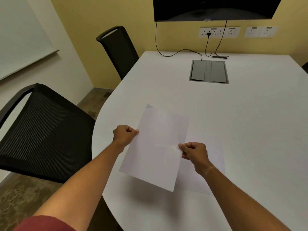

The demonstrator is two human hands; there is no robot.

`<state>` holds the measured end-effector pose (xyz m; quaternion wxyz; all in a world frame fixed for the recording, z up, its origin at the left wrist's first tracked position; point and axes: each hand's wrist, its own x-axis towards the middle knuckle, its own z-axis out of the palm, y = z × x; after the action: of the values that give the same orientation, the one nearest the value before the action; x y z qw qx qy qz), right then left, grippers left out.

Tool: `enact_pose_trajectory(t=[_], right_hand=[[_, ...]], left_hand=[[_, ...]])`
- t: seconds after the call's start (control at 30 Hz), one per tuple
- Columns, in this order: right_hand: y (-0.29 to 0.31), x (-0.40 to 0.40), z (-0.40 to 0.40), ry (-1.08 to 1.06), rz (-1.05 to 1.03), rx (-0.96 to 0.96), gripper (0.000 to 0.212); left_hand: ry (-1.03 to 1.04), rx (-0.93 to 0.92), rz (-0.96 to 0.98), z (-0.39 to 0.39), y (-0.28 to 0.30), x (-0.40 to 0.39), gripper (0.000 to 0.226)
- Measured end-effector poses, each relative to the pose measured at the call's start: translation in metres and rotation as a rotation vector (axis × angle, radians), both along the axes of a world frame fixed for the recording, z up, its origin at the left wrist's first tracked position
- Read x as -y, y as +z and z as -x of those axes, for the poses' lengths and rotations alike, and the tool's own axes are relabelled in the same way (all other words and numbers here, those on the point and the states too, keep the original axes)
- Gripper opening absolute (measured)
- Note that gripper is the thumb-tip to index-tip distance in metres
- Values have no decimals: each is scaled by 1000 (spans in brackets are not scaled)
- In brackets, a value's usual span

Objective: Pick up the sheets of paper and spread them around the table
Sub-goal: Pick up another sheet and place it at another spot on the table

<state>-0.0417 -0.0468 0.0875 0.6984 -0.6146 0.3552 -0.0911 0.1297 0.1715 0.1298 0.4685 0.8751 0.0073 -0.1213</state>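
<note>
A white sheet of paper [155, 147] hangs tilted a little above the white table [241, 114], casting a shadow below its near corner. My left hand [124, 135] pinches its left edge and my right hand [194, 153] pinches its right edge. Its far left corner is folded over. Under my right hand more paper [215, 157] lies flat on the table, partly hidden by the held sheet and my forearm; how many sheets lie there cannot be told.
A grey cable box [209, 71] is set into the table's far middle, with black cables [180, 51] trailing to wall sockets. Two black mesh chairs [41, 130] [119, 49] stand along the table's left edge. A dark screen [215, 8] hangs on the far wall.
</note>
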Motion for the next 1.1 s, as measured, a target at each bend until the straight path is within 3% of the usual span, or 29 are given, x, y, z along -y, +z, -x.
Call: enact_pose_trajectory(t=[0.47,0.87,1.1], right_hand=[[-54,-101,-100,-256,-263,-111,14],[-100,-134,-143,-407,-488,-170,20],[-110,-143,-168,-453,-535,-235,8]], left_hand=[[-256,-65,-111,-166,-58,-30,12],[-455,-24,-266,-234,-103,-2,16],[-516,-25,-318,-259,-123,15,18]])
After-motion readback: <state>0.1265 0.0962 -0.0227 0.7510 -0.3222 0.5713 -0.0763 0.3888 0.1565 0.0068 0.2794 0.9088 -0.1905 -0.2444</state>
